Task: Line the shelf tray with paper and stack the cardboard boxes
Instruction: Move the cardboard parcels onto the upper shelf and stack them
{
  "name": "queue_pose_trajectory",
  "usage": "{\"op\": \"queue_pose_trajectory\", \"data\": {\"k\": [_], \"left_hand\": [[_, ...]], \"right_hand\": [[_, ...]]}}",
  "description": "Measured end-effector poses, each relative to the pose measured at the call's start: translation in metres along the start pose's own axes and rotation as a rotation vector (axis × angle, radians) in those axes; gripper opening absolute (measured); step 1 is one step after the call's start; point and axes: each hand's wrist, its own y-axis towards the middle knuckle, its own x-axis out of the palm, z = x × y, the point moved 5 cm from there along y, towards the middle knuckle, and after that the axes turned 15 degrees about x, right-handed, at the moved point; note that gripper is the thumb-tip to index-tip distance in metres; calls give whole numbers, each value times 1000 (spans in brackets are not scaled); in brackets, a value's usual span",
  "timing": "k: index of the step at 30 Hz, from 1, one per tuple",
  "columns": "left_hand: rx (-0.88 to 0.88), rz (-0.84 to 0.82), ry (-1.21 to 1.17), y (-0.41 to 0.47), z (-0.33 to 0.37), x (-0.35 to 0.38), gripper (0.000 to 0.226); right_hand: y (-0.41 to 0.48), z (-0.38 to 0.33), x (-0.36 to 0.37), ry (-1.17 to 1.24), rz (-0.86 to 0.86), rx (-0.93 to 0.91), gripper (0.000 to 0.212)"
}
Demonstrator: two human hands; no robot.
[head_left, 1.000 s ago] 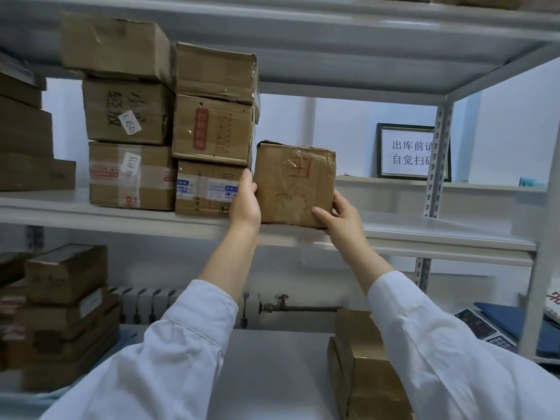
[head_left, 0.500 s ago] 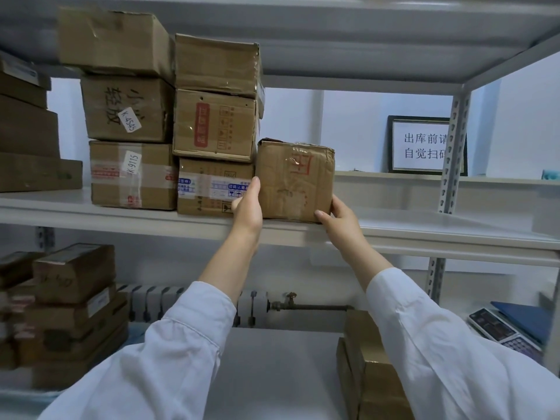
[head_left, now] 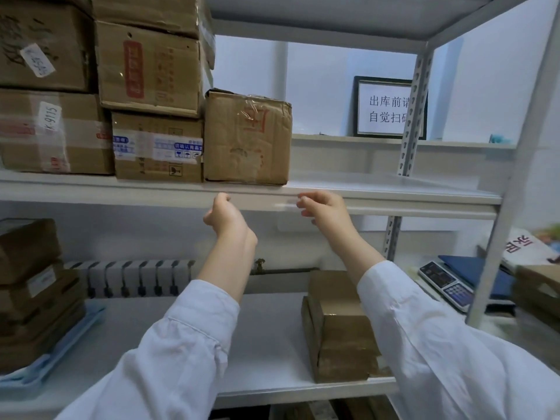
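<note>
Standing upright near the front edge of the middle shelf (head_left: pixel 394 189), a crumpled cardboard box (head_left: pixel 247 137) is seen, its creased front marked with faded red print and a loose strip of clear tape. Its left side is set against a taped box (head_left: pixel 157 147), on which a larger box with a red printed panel (head_left: pixel 148 68) is stacked. Just below the shelf's front edge, the left hand (head_left: pixel 225 215) and the right hand (head_left: pixel 325 210) are held apart from the box, fingers loosely curled, nothing gripped in either. White fabric sleeves (head_left: pixel 439 344) are worn on both arms. Further left on the same shelf, a labelled box (head_left: pixel 51 131) marked K-9115 is placed. On the lower shelf (head_left: pixel 266 344), toward its right front corner, a stack of smooth brown boxes (head_left: pixel 342 325) is set; at its left edge more boxes are piled on a pale blue tray (head_left: pixel 54 356). A black-framed notice (head_left: pixel 385 107) is propped behind the right post.
</note>
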Motion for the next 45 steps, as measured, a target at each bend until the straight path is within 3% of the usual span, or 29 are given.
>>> {"op": "queue_pose_trajectory", "data": {"k": [4,8,10,14,23,28,31,36,40,45], "left_hand": [[-111,-38,27,-2,-32,8,48],[-215,-151,100,-8,-71,16,13],[-288,-190,122,-12,-97,19,16],[-420,-204,155,-24,-145,19,43],[-493,-102,243,-38,-219,13,28],[-461,-77,382,-36,-252,-1,44],[-528,-161,478,-49,-268,-8,54],[-667,-368,522,-72,-287,-13,47],[-730,-391,483,-66,-298,-20,56],[-717,-404,471,-64,-288,-21,40]], "right_hand": [[0,24,-16,-46,-28,49,22],[4,58,-39,-120,-32,120,22],[8,81,-51,-155,-21,185,23],[22,131,-73,-192,7,325,31],[41,226,-86,-252,54,602,53],[43,251,-89,-408,105,699,64],[44,258,-90,-476,122,706,64],[44,259,-85,-466,112,674,62],[43,258,-83,-428,105,667,61],[42,257,-74,-345,66,635,63]]}}
